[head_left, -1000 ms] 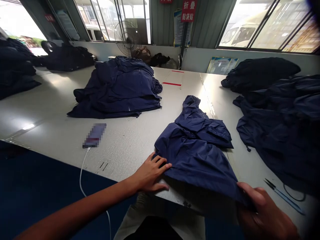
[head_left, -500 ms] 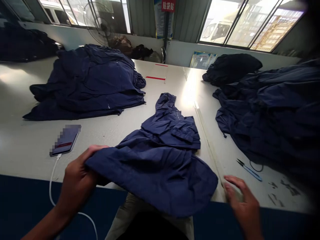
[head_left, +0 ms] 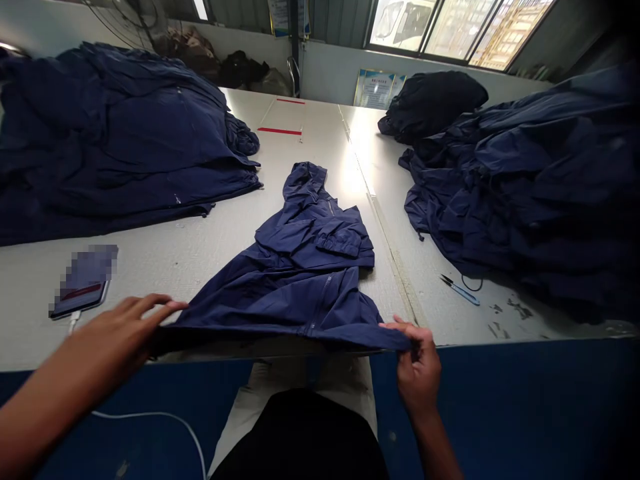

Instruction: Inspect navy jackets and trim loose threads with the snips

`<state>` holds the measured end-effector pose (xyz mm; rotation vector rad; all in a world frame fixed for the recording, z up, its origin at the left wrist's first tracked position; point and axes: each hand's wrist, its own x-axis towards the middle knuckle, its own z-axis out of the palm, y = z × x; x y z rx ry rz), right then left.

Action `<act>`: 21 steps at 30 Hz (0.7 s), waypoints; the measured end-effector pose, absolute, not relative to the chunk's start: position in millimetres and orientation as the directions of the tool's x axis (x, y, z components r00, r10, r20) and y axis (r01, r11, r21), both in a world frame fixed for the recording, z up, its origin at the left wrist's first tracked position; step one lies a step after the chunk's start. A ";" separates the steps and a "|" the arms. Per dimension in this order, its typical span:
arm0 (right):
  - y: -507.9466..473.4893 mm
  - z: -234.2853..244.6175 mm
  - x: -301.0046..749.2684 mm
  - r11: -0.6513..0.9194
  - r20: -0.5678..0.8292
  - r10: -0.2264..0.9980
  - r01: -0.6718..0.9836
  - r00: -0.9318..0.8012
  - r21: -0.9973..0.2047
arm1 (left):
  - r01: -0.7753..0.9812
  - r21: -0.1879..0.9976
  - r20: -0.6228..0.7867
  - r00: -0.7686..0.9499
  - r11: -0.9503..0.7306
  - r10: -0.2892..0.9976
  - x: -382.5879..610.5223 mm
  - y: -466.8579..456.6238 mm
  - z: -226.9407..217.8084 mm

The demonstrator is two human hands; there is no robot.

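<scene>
Navy jkt (head_left: 300, 267) on tbl (head_left: 150, 267); hem (head_left: 360, 335) in R hand (head_left: 421, 363), L hand (head_left: 130, 327) at corner (head_left: 195, 317).

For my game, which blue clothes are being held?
The middle navy cloth garment, its edge held by the right fingers. The left navy cloth heap and right navy cloth heap lie untouched.
</scene>
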<state>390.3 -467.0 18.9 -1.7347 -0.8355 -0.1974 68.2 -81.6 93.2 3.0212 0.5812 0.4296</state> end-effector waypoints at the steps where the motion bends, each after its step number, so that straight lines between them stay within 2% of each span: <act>1: -463.6 21.2 389.7 -0.115 0.510 0.376 0.585 0.773 -0.803 | 0.285 0.038 0.211 0.935 -0.958 0.286 71.1 -87.5 85.6; 2: -458.8 23.3 388.6 -0.121 0.507 0.343 0.573 0.791 -0.811 | 0.215 0.005 0.169 0.962 -0.977 0.213 76.6 -98.0 78.9; 5: -441.0 29.6 381.6 -0.109 0.581 0.337 0.644 0.741 -0.757 | 0.116 0.067 0.143 0.982 -0.991 0.125 102.1 -147.7 66.7; 7: -431.8 34.2 375.2 -0.116 0.627 0.343 0.694 0.699 -0.710 | 0.075 0.089 0.215 0.972 -0.993 0.093 118.9 -181.2 64.2; 11: -429.9 40.6 375.9 -0.202 0.708 0.274 0.758 0.651 -0.620 | -0.041 0.022 0.411 0.911 -0.999 -0.029 134.8 -201.9 65.3; 12: -432.3 41.5 382.7 -0.249 0.747 0.262 0.791 0.611 -0.559 | -0.030 0.038 0.448 0.894 -0.999 -0.010 136.2 -194.3 68.8; 14: -437.8 44.2 406.0 -0.360 0.809 0.324 0.854 0.491 -0.375 | 0.124 0.120 0.544 0.822 -0.985 0.170 140.7 -167.7 84.8; 16: -441.4 50.4 438.8 -0.395 0.784 0.504 0.904 0.363 -0.164 | 0.378 0.202 0.627 0.659 -0.904 0.415 151.3 -136.0 114.8; 17: -441.8 55.6 456.6 -0.364 0.740 0.602 0.928 0.302 -0.082 | 0.468 0.209 0.649 0.591 -0.859 0.480 159.1 -122.5 134.1; 19: -439.7 71.0 489.8 -0.269 0.665 0.723 0.963 0.185 0.024 | 0.541 0.207 0.644 0.552 -0.815 0.530 177.0 -105.2 176.2; 21: -435.7 92.5 515.5 -0.236 0.647 0.753 0.967 0.123 0.091 | 0.534 0.188 0.636 0.573 -0.824 0.517 191.7 -98.6 214.8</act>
